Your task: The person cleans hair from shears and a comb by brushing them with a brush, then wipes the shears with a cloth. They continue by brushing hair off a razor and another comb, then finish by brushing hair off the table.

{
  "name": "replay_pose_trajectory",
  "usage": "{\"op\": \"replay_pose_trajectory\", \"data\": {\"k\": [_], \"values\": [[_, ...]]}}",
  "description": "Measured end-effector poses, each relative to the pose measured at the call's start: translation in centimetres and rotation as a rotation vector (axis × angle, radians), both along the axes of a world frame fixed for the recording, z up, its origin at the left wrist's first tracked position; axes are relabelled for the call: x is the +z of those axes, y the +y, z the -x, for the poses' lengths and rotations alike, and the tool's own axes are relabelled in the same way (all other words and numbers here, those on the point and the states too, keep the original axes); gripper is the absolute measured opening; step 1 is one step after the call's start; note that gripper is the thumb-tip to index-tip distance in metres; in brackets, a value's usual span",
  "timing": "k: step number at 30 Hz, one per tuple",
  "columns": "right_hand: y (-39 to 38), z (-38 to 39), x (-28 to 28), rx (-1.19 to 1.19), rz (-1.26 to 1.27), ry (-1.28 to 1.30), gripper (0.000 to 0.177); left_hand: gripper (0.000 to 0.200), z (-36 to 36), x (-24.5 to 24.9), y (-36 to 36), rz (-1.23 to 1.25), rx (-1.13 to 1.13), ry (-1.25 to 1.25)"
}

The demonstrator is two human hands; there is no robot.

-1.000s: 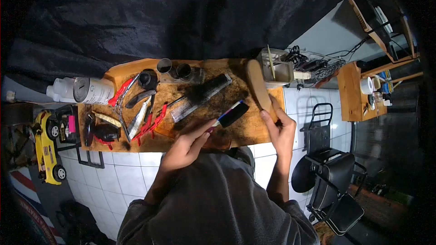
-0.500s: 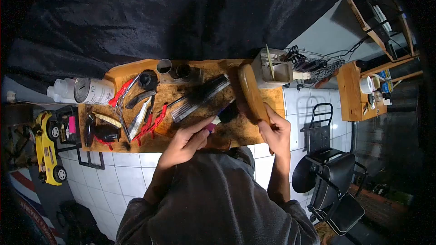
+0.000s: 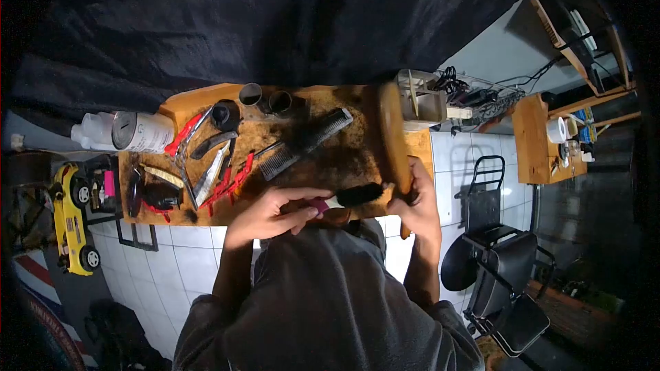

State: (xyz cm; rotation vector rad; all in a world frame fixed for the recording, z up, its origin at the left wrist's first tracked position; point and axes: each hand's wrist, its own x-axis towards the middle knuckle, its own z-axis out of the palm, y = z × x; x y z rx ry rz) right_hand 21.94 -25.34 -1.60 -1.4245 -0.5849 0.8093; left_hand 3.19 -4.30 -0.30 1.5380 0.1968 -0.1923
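Observation:
Near the table's front edge my left hand (image 3: 275,214) is closed on the pink handle of a small brush (image 3: 359,195), whose black bristles point right. My right hand (image 3: 416,207) grips the lower part of a long curved wooden brush (image 3: 394,141), held upright at the table's right side. The black bristle tip lies close to the fingers of my right hand. Up and left of the small brush, a gray comb (image 3: 309,143) lies diagonally on the wooden table (image 3: 344,96).
Red-handled clips (image 3: 237,182), a razor and black clippers (image 3: 162,198) lie on the table's left part. A large can (image 3: 143,132) stands at its left end, cups (image 3: 250,94) at the back, and a container (image 3: 421,106) at the back right.
The small brush has swung level and its bristles are now nearer my right hand. The wooden brush stands more upright, turned edge-on. My left hand has shifted slightly left.

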Motion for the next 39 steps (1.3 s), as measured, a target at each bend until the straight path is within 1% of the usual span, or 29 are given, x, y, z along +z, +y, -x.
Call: {"op": "replay_pose_trajectory", "data": {"k": [2, 3, 5, 6, 7, 8, 9, 11, 12, 14, 16, 18, 20, 21, 23, 24, 25, 26, 28, 29, 30, 32, 33, 36, 37, 39], "values": [[-0.1, 0.2, -1.1, 0.065, 0.017, 0.007, 0.062, 0.035, -0.2, 0.1, 0.3, 0.014, -0.025, 0.004], [0.1, 0.4, -1.0, 0.042, -0.004, -0.001, 0.062, 0.03, -0.2, 0.6, 0.6, 0.011, -0.013, 0.0], [0.7, 0.9, -0.9, -0.002, -0.046, -0.015, 0.063, 0.029, 0.0, 0.7, 1.3, 0.073, 0.006, -0.035], [0.6, 0.9, -0.9, 0.028, -0.013, 0.009, 0.062, 0.029, 0.1, 0.8, 1.7, 0.103, 0.015, -0.053], [0.5, 0.9, -1.0, 0.058, 0.019, 0.032, 0.062, 0.027, 0.2, 1.0, 2.1, 0.054, -0.019, -0.043], [0.3, 1.0, -1.1, 0.086, 0.052, 0.054, 0.062, 0.03, 0.2, 0.9, 2.6, 0.025, -0.028, -0.134], [0.3, 1.1, -0.9, 0.099, 0.021, 0.06, 0.06, 0.033, 0.0, 1.1, 3.0, -0.003, -0.038, -0.225], [0.4, 1.6, -0.6, 0.123, -0.04, 0.073, 0.058, 0.063, 0.6, 2.4, 3.9, 0.175, -0.015, -0.081], [0.5, 2.0, -0.6, 0.079, -0.03, 0.121, 0.057, 0.085, 1.5, 0.6, 3.6, 0.419, 0.18, -0.177], [0.8, 2.9, -0.3, -0.004, 0.003, 0.222, 0.053, 0.077, 1.0, -0.3, 3.4, 0.692, 0.32, -0.375], [1.2, 4.0, 0.5, -0.084, 0.045, 0.329, 0.047, 0.062, -0.1, -2.1, 2.1, 0.374, 0.362, -0.476], [2.8, 5.4, 0.8, -0.164, -0.018, 0.224, 0.03, 0.042, -1.0, -2.2, -0.9, 0.07, 0.357, -0.326], [2.7, 5.8, 0.0, -0.091, 0.043, 0.162, 0.041, 0.039, -1.6, -0.8, -2.7, 0.108, 0.361, -0.172], [2.8, 6.0, -0.2, -0.054, 0.073, 0.129, 0.046, 0.03, -1.8, -0.8, -3.2, -0.17, 0.42, -0.309], [2.3, 5.6, 0.7, -0.03, 0.196, 0.149, 0.057, 0.027, -2.3, -0.3, -3.3, -0.045, 0.448, -0.211], [2.2, 5.0, 1.0, -0.037, 0.229, 0.077, 0.056, 0.026, -2.4, 0.1, -3.3, 0.016, 0.463, -0.163], [2.0, 4.4, 1.3, -0.046, 0.26, 0.003, 0.055, 0.024, -3.0, -2.0, -3.5, 0.343, 0.496, -0.272], [1.6, 3.8, 1.2, -0.002, 0.244, -0.145, 0.052, 0.024, -2.2, -3.2, -3.5, 0.365, 0.484, -0.218], [0.5, 2.4, 0.5, 0.082, 0.209, -0.44, 0.047, 0.026, -1.0, -2.3, -3.2, 0.409, 0.455, -0.109], [0.0, 2.1, 0.2, 0.109, 0.144, -0.509, 0.04, 0.03, -0.4, -2.7, -3.3, 0.233, 0.412, -0.136], [0.0, 2.2, 0.6, 0.173, 0.165, -0.511, 0.038, 0.035, 0.1, -2.9, -3.4, 0.056, 0.377, -0.162], [0.4, 2.2, 1.6, 0.304, 0.206, -0.513, 0.035, 0.027, 0.2, -3.3, -3.2, -0.501, 0.294, -0.381], [0.7, 2.3, 1.0, 0.29, 0.223, -0.557, 0.032, 0.025, -0.1, -1.2, -3.2, -0.518, 0.26, -0.325], [0.9, 1.6, -0.8, -0.008, 0.344, -0.528, 0.03, 0.025, -0.5, 0.4, -2.7, -0.21, 0.211, -0.024], [0.9, 1.1, -0.4, -0.073, 0.459, -0.598, 0.024, 0.02, -0.2, 0.7, -2.4, -0.13, 0.181, 0.006], [1.4, 0.6, 0.5, -0.244, 0.358, -0.522, 0.023, 0.021, 0.4, -0.1, -2.2, 0.181, 0.219, 0.11]]}}
